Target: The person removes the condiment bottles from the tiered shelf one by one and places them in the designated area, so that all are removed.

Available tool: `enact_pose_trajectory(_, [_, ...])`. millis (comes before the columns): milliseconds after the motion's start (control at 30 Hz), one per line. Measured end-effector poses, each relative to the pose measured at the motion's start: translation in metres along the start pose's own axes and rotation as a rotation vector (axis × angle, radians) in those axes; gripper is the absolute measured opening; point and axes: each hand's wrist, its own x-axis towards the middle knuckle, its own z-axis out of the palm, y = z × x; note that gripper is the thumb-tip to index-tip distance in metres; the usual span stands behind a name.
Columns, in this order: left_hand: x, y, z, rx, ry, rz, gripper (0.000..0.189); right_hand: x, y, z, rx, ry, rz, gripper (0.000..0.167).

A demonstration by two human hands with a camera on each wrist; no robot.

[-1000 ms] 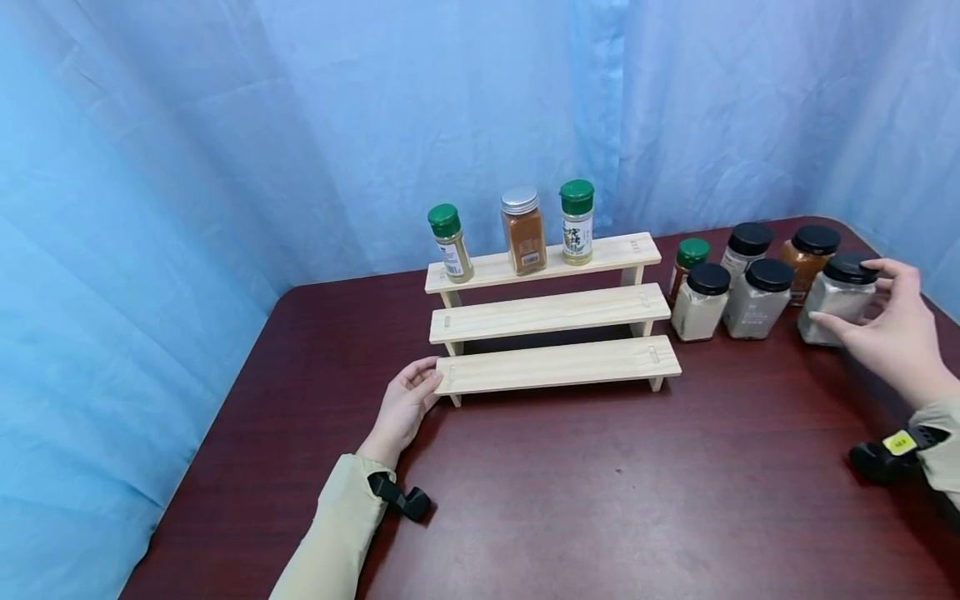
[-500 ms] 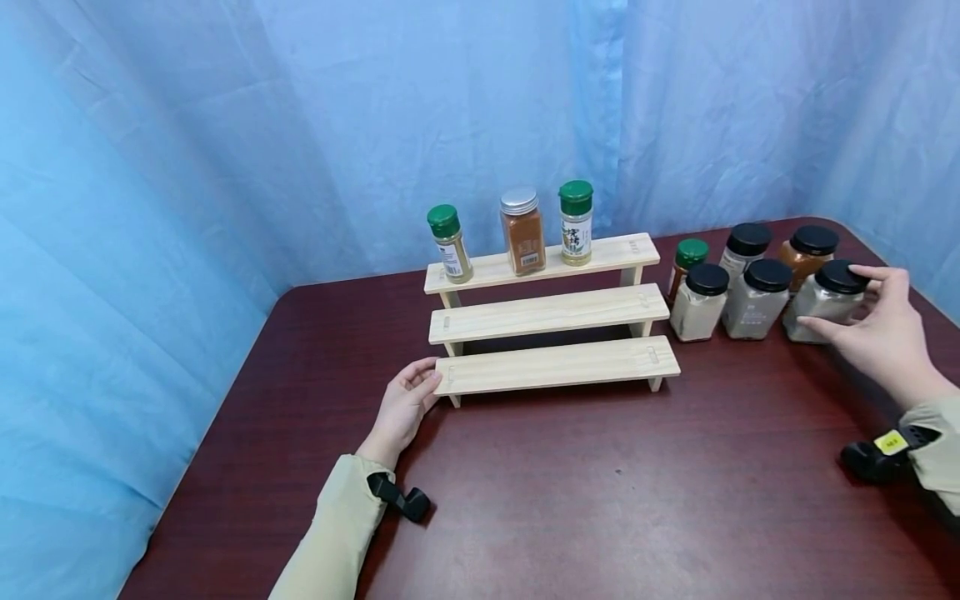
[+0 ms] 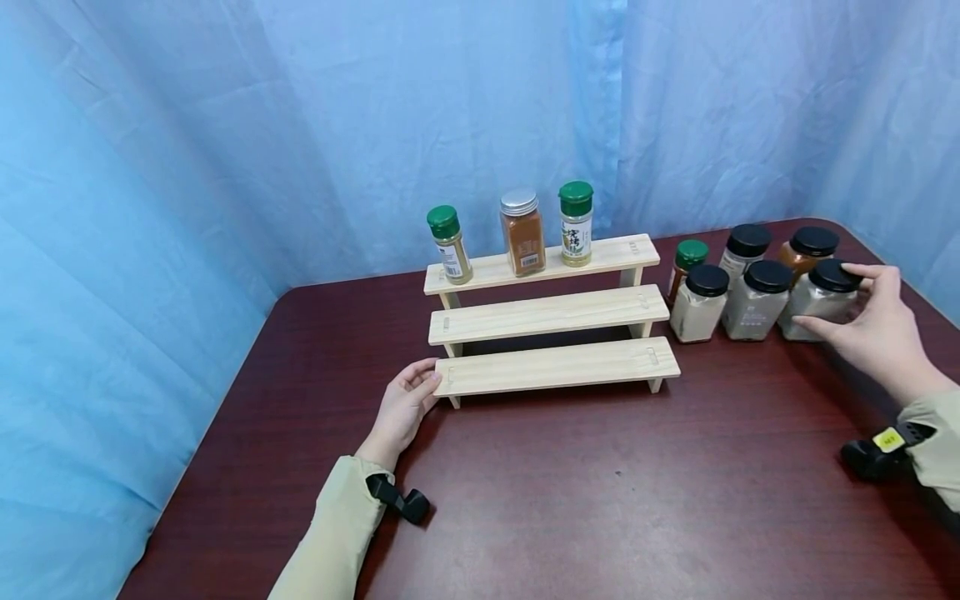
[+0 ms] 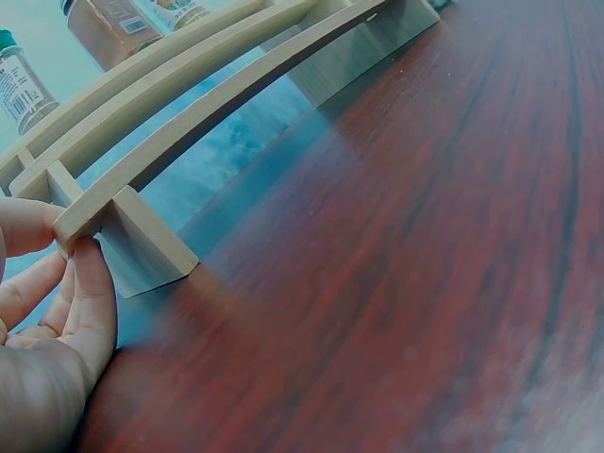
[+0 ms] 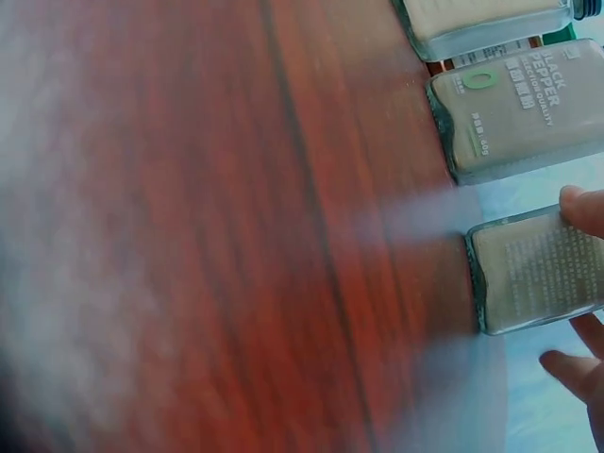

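Observation:
A three-tier wooden spice rack (image 3: 558, 368) stands mid-table. My left hand (image 3: 401, 408) pinches the left end of its lowest tier; in the left wrist view the thumb (image 4: 92, 293) lies under the board's corner. At the right, my right hand (image 3: 877, 333) holds a clear glass spice jar (image 3: 812, 310) with a black lid, fingers at the lid and thumb low on the side. The right wrist view shows this jar (image 5: 538, 269) upright, fine print on its face, a gap from the black pepper jar (image 5: 524, 113).
The top tier bears two green-capped shakers (image 3: 453, 254) (image 3: 576, 233) and a silver-lidded jar (image 3: 523, 237) of orange-brown spice. Beside the rack's right end stand several black-lidded jars (image 3: 699, 317) and a green-capped bottle (image 3: 690, 254). Blue curtains (image 3: 420, 108) hang behind the table (image 3: 600, 500).
My right hand has shifted left with the jar, bringing it closer to the grey black-lidded jar in the front row. My left hand keeps its hold on the rack.

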Motion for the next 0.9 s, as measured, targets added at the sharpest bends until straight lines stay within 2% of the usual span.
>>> enact_pose_trajectory(133, [0.0, 0.0, 0.0, 0.002, -0.001, -0.004, 0.036, -0.001, -0.001, -0.002, 0.017, -0.015, -0.005, 0.08])
enact_pose_trajectory(233, [0.001, -0.001, 0.0, -0.003, -0.001, 0.002, 0.036, 0.004, 0.007, 0.0, 0.024, -0.031, -0.005, 0.081])
enact_pose_trajectory(500, [0.0, 0.0, 0.0, -0.01, -0.005, 0.007, 0.036, 0.034, 0.067, 0.01, -0.008, -0.036, -0.017, 0.085])
enact_pose_trajectory(600, [0.001, 0.0, 0.001, -0.014, -0.001, 0.002, 0.037, 0.043, 0.081, 0.009, 0.013, -0.022, -0.005, 0.087])
enact_pose_trajectory(667, [0.001, 0.0, 0.0, -0.005, -0.005, 0.005, 0.037, 0.046, 0.086, 0.007, 0.047, 0.017, 0.023, 0.088])
enact_pose_trajectory(733, [0.001, 0.0, 0.0, -0.004, -0.008, 0.007, 0.038, 0.048, 0.087, 0.002, 0.084, 0.092, 0.049, 0.085])
enact_pose_trajectory(800, [0.001, -0.001, 0.0, 0.001, -0.012, 0.01, 0.037, 0.047, 0.079, -0.003, 0.14, 0.182, 0.063, 0.079])
enact_pose_trajectory(900, [0.001, -0.002, -0.001, -0.005, -0.006, 0.007, 0.037, 0.033, 0.04, -0.017, 0.244, 0.257, 0.055, 0.068])
